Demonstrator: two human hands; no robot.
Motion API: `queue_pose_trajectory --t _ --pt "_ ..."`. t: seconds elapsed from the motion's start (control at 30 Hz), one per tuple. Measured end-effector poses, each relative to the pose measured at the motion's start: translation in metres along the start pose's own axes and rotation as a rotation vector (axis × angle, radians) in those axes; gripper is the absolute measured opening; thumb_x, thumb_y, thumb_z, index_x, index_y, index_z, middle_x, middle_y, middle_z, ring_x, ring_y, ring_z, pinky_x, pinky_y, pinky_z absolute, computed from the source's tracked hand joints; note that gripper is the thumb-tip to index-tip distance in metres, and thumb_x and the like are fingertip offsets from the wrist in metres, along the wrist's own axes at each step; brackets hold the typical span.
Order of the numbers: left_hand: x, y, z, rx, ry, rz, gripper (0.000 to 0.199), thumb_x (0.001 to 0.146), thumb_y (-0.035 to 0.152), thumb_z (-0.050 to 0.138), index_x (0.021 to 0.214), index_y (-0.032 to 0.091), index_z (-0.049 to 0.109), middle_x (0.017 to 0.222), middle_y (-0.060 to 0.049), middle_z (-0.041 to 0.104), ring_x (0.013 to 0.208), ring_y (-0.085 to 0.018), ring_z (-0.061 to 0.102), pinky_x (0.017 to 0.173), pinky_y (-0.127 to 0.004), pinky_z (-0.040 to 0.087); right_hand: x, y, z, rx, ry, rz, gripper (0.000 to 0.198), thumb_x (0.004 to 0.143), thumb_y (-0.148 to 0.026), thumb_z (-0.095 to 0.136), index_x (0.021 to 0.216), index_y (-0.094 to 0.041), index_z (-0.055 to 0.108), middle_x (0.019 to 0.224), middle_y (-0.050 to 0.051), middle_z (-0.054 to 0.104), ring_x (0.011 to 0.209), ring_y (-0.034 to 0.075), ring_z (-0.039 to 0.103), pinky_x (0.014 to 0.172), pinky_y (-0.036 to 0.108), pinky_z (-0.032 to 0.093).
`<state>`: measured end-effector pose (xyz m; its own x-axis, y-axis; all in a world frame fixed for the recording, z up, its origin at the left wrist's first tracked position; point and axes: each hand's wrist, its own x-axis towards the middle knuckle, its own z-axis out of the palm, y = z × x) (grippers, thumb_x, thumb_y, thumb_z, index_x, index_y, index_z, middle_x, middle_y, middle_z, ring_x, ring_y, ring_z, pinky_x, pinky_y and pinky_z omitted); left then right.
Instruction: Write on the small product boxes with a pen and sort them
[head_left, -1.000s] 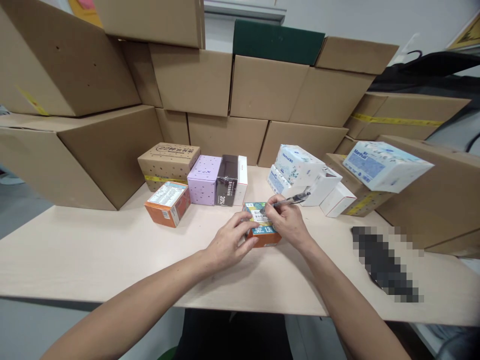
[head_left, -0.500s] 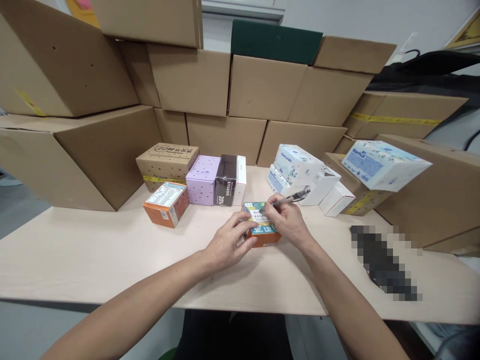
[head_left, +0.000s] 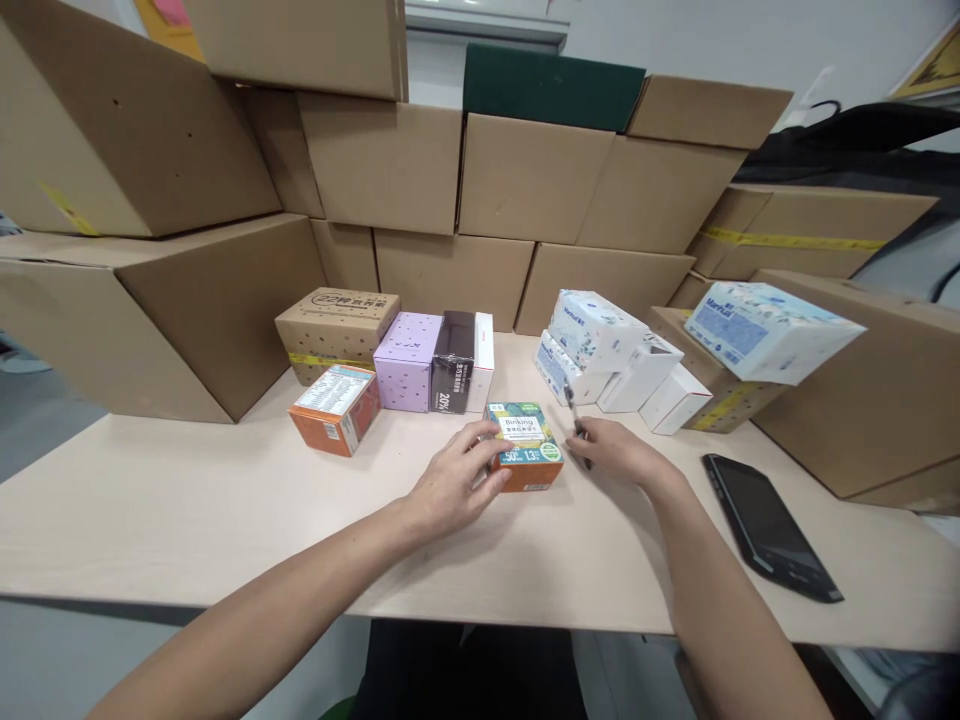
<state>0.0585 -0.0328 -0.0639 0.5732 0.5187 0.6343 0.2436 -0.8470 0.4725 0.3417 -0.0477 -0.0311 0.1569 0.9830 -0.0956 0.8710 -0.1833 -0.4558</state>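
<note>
A small orange and teal carton (head_left: 525, 450) with "Binking" printed on its top lies on the table in front of me. My left hand (head_left: 465, 475) rests against its left side, fingers bent over the top edge and thumb at the near side. Just right of the carton, low over the table, my right hand (head_left: 611, 448) is closed on a pen (head_left: 572, 405). The pen stands steeply, its far end pointing away from me and its near end beside the fingers.
An orange box (head_left: 334, 408), a brown printed box (head_left: 337, 325), a purple box (head_left: 406, 362) and a dark box (head_left: 453, 360) stand left. Tissue packs (head_left: 596, 330) and white boxes are at right, with a black handheld device (head_left: 772, 525) nearer. Large cardboard boxes (head_left: 532, 180) wall the back.
My right hand has moved off the carton's top to the right, taking the pen with it and turning it more upright. My left hand has stayed on the carton.
</note>
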Motion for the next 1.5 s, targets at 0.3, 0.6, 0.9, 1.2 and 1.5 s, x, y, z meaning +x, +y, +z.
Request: queue_pose_trajectory --t 0.3,0.6,0.9,1.2,1.5 --pt "0.000 -0.003 0.002 -0.024 0.008 -0.003 0.030 0.093 0.023 0.058 0.122 0.020 0.060 0.130 -0.013 0.055 0.123 -0.024 0.057 0.104 -0.041 0.052 0.012 0.017 0.009 -0.093 0.027 0.111 0.025 0.075 -0.044 0.066 0.072 -0.020 0.060 0.067 0.002 0.064 0.066 0.018 0.058 0.059 0.027 0.033" --pt "-0.001 -0.004 0.003 -0.042 0.015 -0.042 0.028 0.093 0.026 0.058 0.120 0.021 0.061 0.131 -0.012 0.055 0.123 -0.024 0.057 0.104 -0.043 0.052 -0.035 0.026 -0.032 -0.121 0.345 0.329 0.057 0.089 -0.064 0.040 0.111 -0.017 0.063 0.099 0.016 0.069 0.088 0.029 0.063 0.071 0.037 0.039" --pt "-0.001 -0.004 0.005 -0.041 0.025 -0.046 0.029 0.091 0.023 0.058 0.120 0.019 0.061 0.131 -0.014 0.054 0.123 -0.025 0.058 0.104 -0.042 0.052 -0.121 0.118 -0.007 -0.191 0.328 0.857 0.118 0.068 -0.094 0.034 0.159 -0.020 0.018 0.136 0.038 0.042 0.127 0.053 0.047 0.085 0.057 0.034" --pt "-0.001 -0.005 0.008 -0.030 0.053 -0.039 0.029 0.090 0.023 0.059 0.119 0.019 0.062 0.130 -0.013 0.056 0.123 -0.025 0.058 0.103 -0.042 0.052 -0.116 0.107 0.004 -0.251 0.416 0.739 0.108 0.078 -0.080 0.037 0.155 -0.007 0.022 0.121 0.035 0.058 0.117 0.050 0.057 0.089 0.056 0.044" --pt "0.000 -0.001 0.005 -0.030 0.052 -0.042 0.028 0.091 0.024 0.058 0.119 0.020 0.062 0.128 -0.012 0.057 0.121 -0.023 0.060 0.101 -0.039 0.054 -0.101 0.001 0.028 0.172 0.648 0.281 0.099 0.074 -0.065 0.064 0.154 -0.018 0.031 0.128 0.018 0.064 0.117 0.041 0.059 0.095 0.052 0.047"
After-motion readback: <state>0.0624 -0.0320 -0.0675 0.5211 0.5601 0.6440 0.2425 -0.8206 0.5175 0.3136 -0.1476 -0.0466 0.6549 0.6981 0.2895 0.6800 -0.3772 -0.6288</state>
